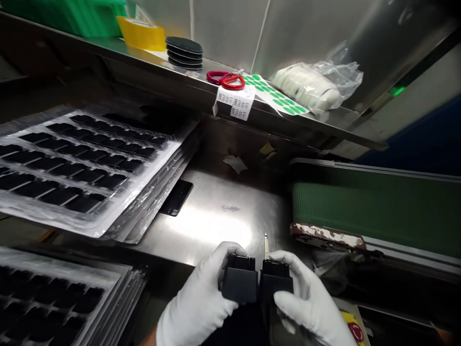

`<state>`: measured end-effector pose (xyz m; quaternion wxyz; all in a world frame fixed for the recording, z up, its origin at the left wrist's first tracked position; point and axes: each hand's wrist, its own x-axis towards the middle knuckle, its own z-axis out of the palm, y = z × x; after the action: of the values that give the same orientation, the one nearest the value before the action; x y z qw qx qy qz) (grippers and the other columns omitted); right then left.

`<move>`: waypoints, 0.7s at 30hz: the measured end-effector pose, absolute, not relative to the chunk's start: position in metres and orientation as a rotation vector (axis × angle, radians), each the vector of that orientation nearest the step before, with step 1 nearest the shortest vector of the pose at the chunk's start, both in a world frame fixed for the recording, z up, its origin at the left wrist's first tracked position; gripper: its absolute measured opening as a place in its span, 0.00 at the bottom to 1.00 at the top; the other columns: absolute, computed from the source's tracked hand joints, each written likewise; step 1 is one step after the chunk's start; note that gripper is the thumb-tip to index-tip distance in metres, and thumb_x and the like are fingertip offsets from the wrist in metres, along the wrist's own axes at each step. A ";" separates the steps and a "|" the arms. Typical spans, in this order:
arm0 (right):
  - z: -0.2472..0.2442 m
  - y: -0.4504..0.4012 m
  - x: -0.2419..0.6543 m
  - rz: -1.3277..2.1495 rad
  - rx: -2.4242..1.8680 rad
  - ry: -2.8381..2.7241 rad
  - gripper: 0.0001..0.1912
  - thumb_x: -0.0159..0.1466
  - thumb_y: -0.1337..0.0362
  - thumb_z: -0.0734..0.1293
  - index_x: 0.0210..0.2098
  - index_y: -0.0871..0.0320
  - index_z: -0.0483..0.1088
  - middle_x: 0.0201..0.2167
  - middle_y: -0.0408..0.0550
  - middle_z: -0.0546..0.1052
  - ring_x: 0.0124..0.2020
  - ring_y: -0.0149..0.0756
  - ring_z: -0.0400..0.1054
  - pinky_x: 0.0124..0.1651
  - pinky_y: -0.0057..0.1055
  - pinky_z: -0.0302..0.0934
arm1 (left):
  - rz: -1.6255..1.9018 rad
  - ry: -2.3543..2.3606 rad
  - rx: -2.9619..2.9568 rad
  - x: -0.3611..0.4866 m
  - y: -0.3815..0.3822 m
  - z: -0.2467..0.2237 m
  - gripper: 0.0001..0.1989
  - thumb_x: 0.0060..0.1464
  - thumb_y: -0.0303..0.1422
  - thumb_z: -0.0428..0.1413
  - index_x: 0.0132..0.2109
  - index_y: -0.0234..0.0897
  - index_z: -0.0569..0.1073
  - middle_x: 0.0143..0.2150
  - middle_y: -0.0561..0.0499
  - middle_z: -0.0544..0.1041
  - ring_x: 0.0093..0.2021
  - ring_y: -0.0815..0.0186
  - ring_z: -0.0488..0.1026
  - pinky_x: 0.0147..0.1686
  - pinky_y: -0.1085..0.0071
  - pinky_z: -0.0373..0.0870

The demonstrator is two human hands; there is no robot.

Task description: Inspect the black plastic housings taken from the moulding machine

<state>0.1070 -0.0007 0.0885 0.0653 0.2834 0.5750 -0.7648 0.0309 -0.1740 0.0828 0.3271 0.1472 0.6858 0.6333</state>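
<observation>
While each gloved hand, left hand [201, 298] and right hand [309, 302], clasps a black block [240, 281], [275, 278] side by side, pairing seems underway; next likely needs steady alignment between both grips.

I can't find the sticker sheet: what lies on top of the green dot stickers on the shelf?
Red-handled scissors lie across the left end of the green dot sticker sheet; a clear bag of white pads adjoins its right end. Whatever is beneath them is hidden.

Red scissors [226, 79] and yellow tape [142, 32] on the shelf [151, 72] — plastic trays [82, 163] left, green conveyor belt [374, 211] right.
</observation>
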 end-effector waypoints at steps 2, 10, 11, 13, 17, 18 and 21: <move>0.089 -0.001 0.108 -2.305 0.869 1.681 0.38 0.39 0.56 0.81 0.46 0.56 0.67 0.27 0.41 0.72 0.16 0.24 0.60 0.14 0.21 0.50 | 1.650 1.786 0.367 0.030 -0.172 0.084 0.14 0.48 0.23 0.60 0.41 0.42 0.68 0.35 0.54 0.75 0.36 0.61 0.73 0.34 0.70 0.70; 0.080 0.002 0.114 -2.431 0.572 1.406 0.41 0.61 0.52 0.70 0.64 0.60 0.47 0.19 0.50 0.78 0.13 0.25 0.67 0.17 0.13 0.54 | 1.615 1.799 0.322 0.032 -0.174 0.078 0.20 0.44 0.19 0.56 0.45 0.39 0.66 0.35 0.54 0.73 0.36 0.63 0.72 0.34 0.70 0.68; 0.079 0.002 0.114 -2.420 0.566 1.421 0.40 0.63 0.51 0.68 0.65 0.59 0.46 0.19 0.50 0.78 0.14 0.26 0.67 0.17 0.14 0.55 | 1.606 1.824 0.326 0.032 -0.174 0.076 0.21 0.44 0.19 0.57 0.46 0.40 0.66 0.35 0.54 0.73 0.36 0.63 0.72 0.34 0.70 0.68; 0.078 0.002 0.114 -2.415 0.555 1.436 0.38 0.64 0.51 0.67 0.65 0.59 0.47 0.20 0.51 0.78 0.14 0.27 0.68 0.18 0.14 0.56 | 1.596 1.854 0.318 0.032 -0.176 0.073 0.21 0.46 0.20 0.57 0.47 0.40 0.66 0.35 0.54 0.73 0.35 0.64 0.71 0.33 0.70 0.68; 0.077 0.000 0.112 -2.417 0.557 1.413 0.37 0.64 0.52 0.67 0.64 0.61 0.48 0.19 0.51 0.78 0.14 0.28 0.69 0.18 0.14 0.57 | 1.616 1.827 0.292 0.032 -0.177 0.072 0.19 0.47 0.22 0.59 0.46 0.39 0.66 0.35 0.54 0.73 0.35 0.64 0.71 0.33 0.69 0.68; 0.077 0.000 0.112 -2.418 0.557 1.414 0.38 0.64 0.53 0.67 0.64 0.61 0.48 0.19 0.51 0.78 0.15 0.28 0.69 0.18 0.14 0.58 | 1.625 1.819 0.289 0.032 -0.178 0.072 0.19 0.47 0.22 0.59 0.46 0.39 0.66 0.35 0.54 0.73 0.34 0.64 0.71 0.33 0.69 0.68; 0.076 -0.002 0.112 -2.429 0.547 1.414 0.38 0.63 0.53 0.67 0.64 0.62 0.48 0.19 0.51 0.78 0.15 0.29 0.70 0.18 0.14 0.58 | 1.646 1.799 0.290 0.033 -0.178 0.072 0.19 0.47 0.21 0.59 0.45 0.39 0.66 0.34 0.55 0.73 0.34 0.65 0.71 0.33 0.70 0.68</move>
<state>0.1121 -0.0015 0.0758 0.1388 0.1891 0.4891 -0.8401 0.0328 -0.1785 0.0720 0.3365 0.1112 0.6899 0.6312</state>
